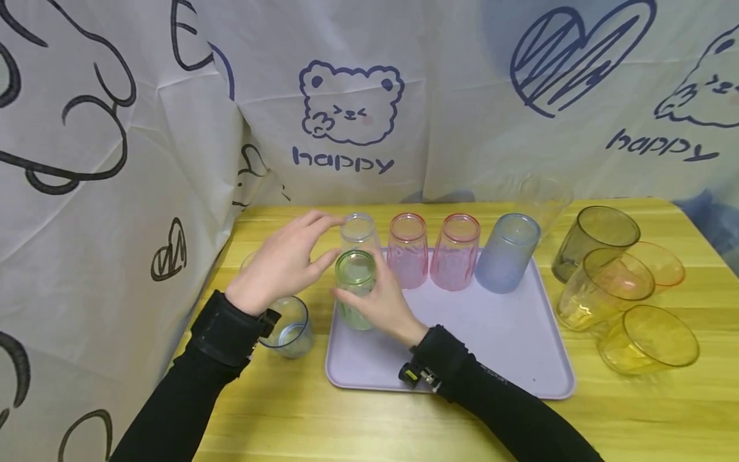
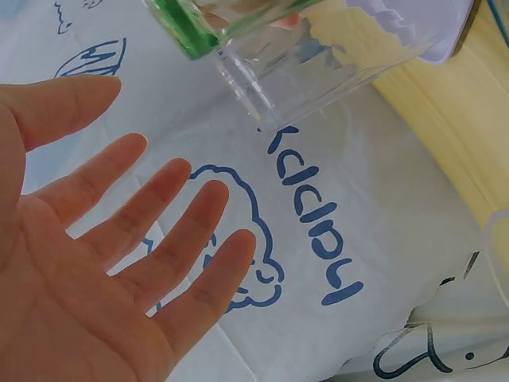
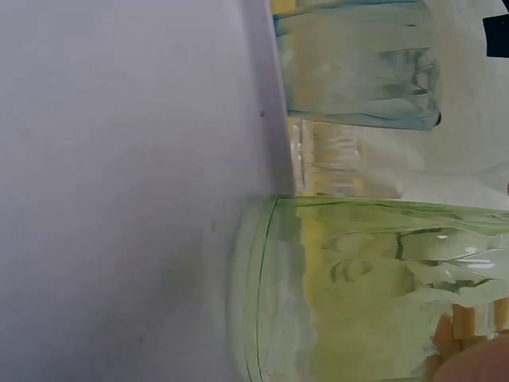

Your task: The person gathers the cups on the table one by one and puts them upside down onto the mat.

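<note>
My right hand (image 1: 392,308) grips a green glass (image 1: 355,316), thumb on the near side and fingers round the far side. The glass stands upside down at the left end of the lilac tray (image 1: 462,353), its rim at the tray surface in the right wrist view. Just behind it is an upside-down clear glass (image 1: 358,234). To the left hovers my left hand (image 1: 283,260), holding nothing; its fingers (image 2: 171,263) are spread in the left wrist view. Two pink glasses (image 1: 408,260) and a blue glass (image 1: 507,260) continue the back row, also upside down.
Left of the tray, partly behind my left wrist, stands a blue-rimmed clear glass (image 1: 294,330). Right of the tray are a grey glass (image 1: 597,237), an orange-rimmed glass (image 1: 670,269) and yellow glasses (image 1: 646,346). A drawn-on white cloth (image 1: 450,115) hangs behind the wooden table (image 1: 288,417).
</note>
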Demonstrator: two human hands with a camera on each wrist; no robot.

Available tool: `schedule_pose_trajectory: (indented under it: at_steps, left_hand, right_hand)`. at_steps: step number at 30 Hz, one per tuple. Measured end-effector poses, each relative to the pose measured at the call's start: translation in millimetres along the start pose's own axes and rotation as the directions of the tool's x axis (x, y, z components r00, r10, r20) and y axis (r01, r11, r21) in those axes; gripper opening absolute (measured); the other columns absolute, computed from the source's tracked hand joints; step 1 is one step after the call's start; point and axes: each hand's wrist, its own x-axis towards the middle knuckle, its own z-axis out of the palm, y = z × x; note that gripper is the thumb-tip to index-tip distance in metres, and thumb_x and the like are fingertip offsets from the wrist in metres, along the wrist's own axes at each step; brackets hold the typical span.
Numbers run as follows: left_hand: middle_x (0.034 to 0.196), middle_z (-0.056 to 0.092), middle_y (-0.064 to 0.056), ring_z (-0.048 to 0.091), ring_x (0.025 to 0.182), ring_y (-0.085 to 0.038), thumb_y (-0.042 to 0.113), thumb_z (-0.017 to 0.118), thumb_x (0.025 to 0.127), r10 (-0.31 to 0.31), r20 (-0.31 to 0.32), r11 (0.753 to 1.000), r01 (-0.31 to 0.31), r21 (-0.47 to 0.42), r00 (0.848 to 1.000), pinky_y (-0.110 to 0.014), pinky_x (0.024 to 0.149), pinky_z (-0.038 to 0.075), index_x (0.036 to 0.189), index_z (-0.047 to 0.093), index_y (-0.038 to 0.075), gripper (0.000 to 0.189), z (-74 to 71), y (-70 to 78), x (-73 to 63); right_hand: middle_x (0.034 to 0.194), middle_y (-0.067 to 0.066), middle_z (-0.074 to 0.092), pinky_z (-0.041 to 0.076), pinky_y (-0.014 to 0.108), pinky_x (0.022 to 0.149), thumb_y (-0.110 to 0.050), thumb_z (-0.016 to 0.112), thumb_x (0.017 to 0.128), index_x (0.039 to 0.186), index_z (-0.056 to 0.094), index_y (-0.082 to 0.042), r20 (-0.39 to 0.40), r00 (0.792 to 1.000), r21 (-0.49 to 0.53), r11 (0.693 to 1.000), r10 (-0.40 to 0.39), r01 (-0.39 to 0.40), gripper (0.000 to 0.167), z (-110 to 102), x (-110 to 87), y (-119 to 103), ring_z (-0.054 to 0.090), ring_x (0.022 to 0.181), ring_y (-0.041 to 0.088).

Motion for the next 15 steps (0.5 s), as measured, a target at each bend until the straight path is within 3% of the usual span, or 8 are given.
schedule_pose_trajectory:
  at_steps: [8, 15]
  left_hand:
    - [0.140, 0.059, -0.013, 0.060, 0.128, -0.033, 0.022, 0.066, 0.097, 0.008, 0.040, 1.000, -0.008, 0.016, 0.999, -0.050, 0.107, 0.051, 0.142, 0.055, 0.009, 0.049, 7.6, 2.8, -1.0]
    - [0.141, 0.059, -0.013, 0.060, 0.128, -0.034, 0.029, 0.065, 0.099, 0.024, 0.070, 1.000, -0.025, 0.010, 0.997, -0.051, 0.108, 0.050, 0.142, 0.056, 0.009, 0.048, 13.8, 4.2, -4.5]
  right_hand:
    - [0.131, 0.016, 0.060, 0.052, 0.048, 0.103, -0.013, 0.081, 0.083, 0.141, 0.039, -0.007, 0.079, 0.997, 0.003, 1.000, 0.022, -0.022, 0.072, 2, -0.6, 3, 0.062, 0.119, 0.029]
    - [0.138, 0.016, 0.055, 0.049, 0.051, 0.106, -0.021, 0.084, 0.080, 0.145, 0.036, -0.007, 0.093, 0.995, -0.080, 0.997, 0.029, -0.022, 0.082, -7, -5.3, 6, 0.058, 0.125, 0.031]
